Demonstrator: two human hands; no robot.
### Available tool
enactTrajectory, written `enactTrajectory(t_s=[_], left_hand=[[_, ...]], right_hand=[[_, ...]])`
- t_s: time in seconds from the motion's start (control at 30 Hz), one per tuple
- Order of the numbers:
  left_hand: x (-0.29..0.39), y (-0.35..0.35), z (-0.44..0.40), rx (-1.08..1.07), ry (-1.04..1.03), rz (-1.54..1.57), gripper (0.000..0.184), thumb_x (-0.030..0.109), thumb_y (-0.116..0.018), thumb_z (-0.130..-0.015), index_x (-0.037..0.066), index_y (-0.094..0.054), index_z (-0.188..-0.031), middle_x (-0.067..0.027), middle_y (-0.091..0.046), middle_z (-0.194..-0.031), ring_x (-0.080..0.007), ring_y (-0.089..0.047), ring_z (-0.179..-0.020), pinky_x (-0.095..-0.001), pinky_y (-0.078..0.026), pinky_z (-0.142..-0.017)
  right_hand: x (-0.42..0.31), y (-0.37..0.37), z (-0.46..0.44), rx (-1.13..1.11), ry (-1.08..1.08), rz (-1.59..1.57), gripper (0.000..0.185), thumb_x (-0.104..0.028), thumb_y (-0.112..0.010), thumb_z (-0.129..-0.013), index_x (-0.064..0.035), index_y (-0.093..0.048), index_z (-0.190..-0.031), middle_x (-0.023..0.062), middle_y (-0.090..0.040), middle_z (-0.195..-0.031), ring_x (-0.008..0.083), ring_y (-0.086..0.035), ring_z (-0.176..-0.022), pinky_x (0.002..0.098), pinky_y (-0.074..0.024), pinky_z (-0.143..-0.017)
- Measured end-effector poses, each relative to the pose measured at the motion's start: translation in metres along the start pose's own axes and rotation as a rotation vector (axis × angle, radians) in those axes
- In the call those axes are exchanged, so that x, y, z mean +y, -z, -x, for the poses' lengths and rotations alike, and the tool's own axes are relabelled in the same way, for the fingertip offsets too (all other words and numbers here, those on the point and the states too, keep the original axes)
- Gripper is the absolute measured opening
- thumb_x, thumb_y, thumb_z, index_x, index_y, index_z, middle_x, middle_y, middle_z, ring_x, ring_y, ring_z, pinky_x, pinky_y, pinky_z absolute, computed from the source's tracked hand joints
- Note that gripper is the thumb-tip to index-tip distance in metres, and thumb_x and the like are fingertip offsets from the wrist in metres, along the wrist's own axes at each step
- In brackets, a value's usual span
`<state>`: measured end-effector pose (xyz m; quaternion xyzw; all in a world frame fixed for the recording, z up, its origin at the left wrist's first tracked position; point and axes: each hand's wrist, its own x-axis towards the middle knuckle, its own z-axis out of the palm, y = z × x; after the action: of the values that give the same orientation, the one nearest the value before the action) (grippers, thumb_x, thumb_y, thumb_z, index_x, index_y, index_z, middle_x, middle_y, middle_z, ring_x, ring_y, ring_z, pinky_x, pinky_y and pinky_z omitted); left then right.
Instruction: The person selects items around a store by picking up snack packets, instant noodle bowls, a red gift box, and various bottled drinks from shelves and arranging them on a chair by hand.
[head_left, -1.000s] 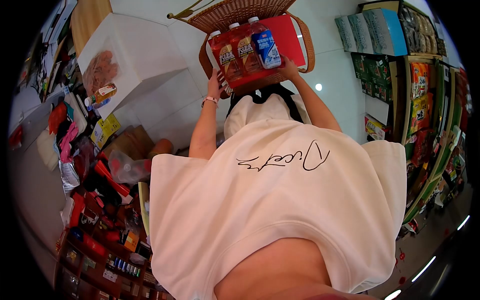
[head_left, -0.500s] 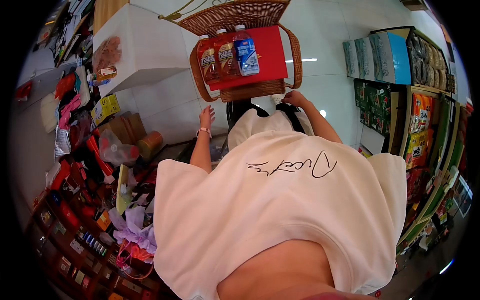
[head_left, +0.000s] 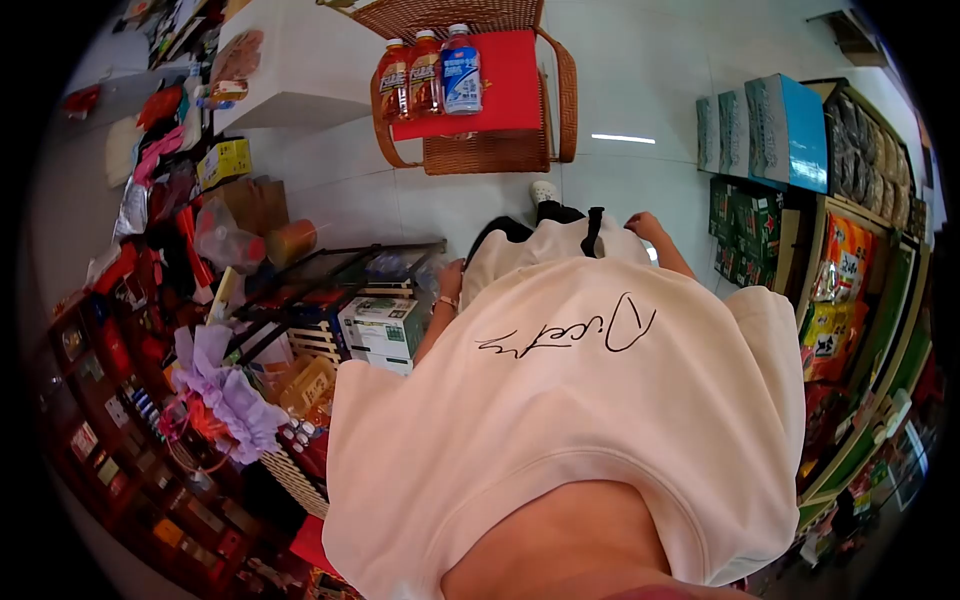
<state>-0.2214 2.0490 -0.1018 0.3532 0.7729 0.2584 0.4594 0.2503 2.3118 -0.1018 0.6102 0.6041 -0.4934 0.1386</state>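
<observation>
head view: bottles [head_left: 425, 76] are well beyond left hand [head_left: 451, 279] and right hand [head_left: 643, 225], whose closure i can't tell.

left hand [head_left: 450, 280] + right hand [head_left: 644, 225]: drawn back beside body | wicker chair [head_left: 486, 157]: farther off

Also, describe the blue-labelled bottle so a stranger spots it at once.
Find the wicker chair, with something flat and red on its seat. Three white-capped bottles line up there; take the rightmost one in view. Its label is blue; its two neighbours show dark labels with pale lettering.
</observation>
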Motion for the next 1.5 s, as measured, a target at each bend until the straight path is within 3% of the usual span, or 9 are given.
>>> enactTrajectory(t_s=[0.1, 0.6, 0.83, 0.9, 1.03, 1.1, 1.17, 1.23, 1.5], left_hand=[[0.052, -0.012, 0.034, 0.067, 0.557, 0.466, 0.039, 0.032, -0.052, -0.084, 0.006, -0.057, -0.112, -0.0094, -0.062, -0.102, -0.0191, -0.057, -0.084, -0.0348, -0.045, -0.069], [-0.022, -0.207, 0.262, 0.433, 0.487, 0.66, 0.039, 0.034, -0.051, -0.085, 0.009, -0.055, -0.115, -0.009, -0.06, -0.106, -0.0215, -0.057, -0.092, -0.0327, -0.045, -0.074], [-0.051, -0.278, 0.331, 0.497, 0.527, 0.639, 0.037, 0.034, -0.052, -0.085, 0.008, -0.057, -0.111, -0.0095, -0.062, -0.102, -0.0213, -0.058, -0.091, -0.0324, -0.045, -0.074], [-0.055, -0.296, 0.342, 0.536, 0.534, 0.665, 0.037, 0.034, -0.052, -0.085, 0.008, -0.058, -0.11, -0.0097, -0.062, -0.102, -0.0212, -0.058, -0.09, -0.0323, -0.046, -0.074], [-0.057, -0.321, 0.359, 0.676, 0.544, 0.756, 0.037, 0.034, -0.052, -0.084, 0.007, -0.059, -0.107, -0.01, -0.063, -0.1, -0.0211, -0.059, -0.089, -0.0322, -0.046, -0.074], [-0.063, -0.332, 0.363, 0.754, 0.548, 0.803, 0.036, 0.034, -0.052, -0.084, 0.007, -0.06, -0.106, -0.0101, -0.063, -0.099, -0.021, -0.059, -0.089, -0.0321, -0.046, -0.074], [-0.065, -0.341, 0.368, 0.829, 0.544, 0.844, 0.036, 0.034, -0.052, -0.084, 0.006, -0.061, -0.105, -0.0103, -0.064, -0.098, -0.021, -0.059, -0.089, -0.032, -0.046, -0.074], [-0.068, -0.349, 0.373, 0.906, 0.537, 0.883, 0.036, 0.034, -0.053, -0.084, 0.006, -0.062, -0.104, -0.0104, -0.064, -0.097, -0.0209, -0.06, -0.088, -0.0319, -0.047, -0.074], [-0.102, -0.376, 0.413, 1.054, 0.664, 1.073, 0.034, 0.033, -0.055, -0.082, 0.004, -0.065, -0.097, -0.0114, -0.066, -0.092, -0.0216, -0.062, -0.085, -0.03, -0.048, -0.076]], right_hand=[[0.004, -0.004, -0.012, 0.019, 0.009, 0.062, 0.025, -0.027, -0.062, -0.072, -0.006, -0.069, -0.086, 0.0132, -0.066, -0.082, 0.0265, -0.063, -0.078, 0.0363, -0.0486, -0.072], [-0.206, -0.062, 0.004, -0.128, 0.72, 0.367, 0.027, -0.027, -0.05, -0.076, -0.0081, -0.065, -0.088, 0.0158, -0.063, -0.092, 0.0335, -0.059, -0.088, 0.0402, -0.046, -0.079], [-0.12, -0.124, 0.063, -0.452, 0.8, 0.66, 0.028, -0.038, -0.059, -0.076, -0.0141, -0.065, -0.089, 0.0105, -0.063, -0.095, 0.0271, -0.058, -0.092, 0.036, -0.0465, -0.077], [-0.087, -0.116, 0.073, -0.256, 0.93, 1.078, 0.026, -0.037, -0.056, -0.077, -0.0146, -0.066, -0.087, 0.0111, -0.063, -0.095, 0.0292, -0.058, -0.092, 0.038, -0.0465, -0.077], [-0.008, -0.102, -0.032, -0.334, 1.227, 1.141, 0.032, -0.029, -0.045, -0.085, -0.0022, -0.063, -0.083, 0.0167, -0.062, -0.08, 0.0321, -0.061, -0.078, 0.0452, -0.0489, -0.068], [-0.027, -0.082, -0.007, -0.506, 0.597, 0.982, 0.034, -0.03, -0.045, -0.086, 0.0008, -0.059, -0.087, 0.0188, -0.057, -0.066, 0.029, -0.061, -0.057, 0.0455, -0.048, -0.048], [-0.007, -0.079, -0.038, -0.445, 0.245, 0.947, 0.039, -0.037, -0.047, -0.083, -0.0041, -0.06, -0.1, 0.016, -0.06, -0.077, 0.0302, -0.062, -0.077, 0.0441, -0.0502, -0.061], [0.036, -0.071, -0.119, -0.618, 1.272, 1.357, 0.037, -0.034, -0.052, -0.079, -0.0069, -0.06, -0.102, 0.0152, -0.062, -0.09, 0.0336, -0.059, -0.087, 0.0438, -0.0468, -0.075], [-0.107, -0.232, -0.007, -0.802, 0.956, 1.485, 0.035, -0.028, -0.057, -0.075, -0.0074, -0.06, -0.103, 0.0154, -0.062, -0.1, 0.037, -0.056, -0.091, 0.0431, -0.0417, -0.084]])
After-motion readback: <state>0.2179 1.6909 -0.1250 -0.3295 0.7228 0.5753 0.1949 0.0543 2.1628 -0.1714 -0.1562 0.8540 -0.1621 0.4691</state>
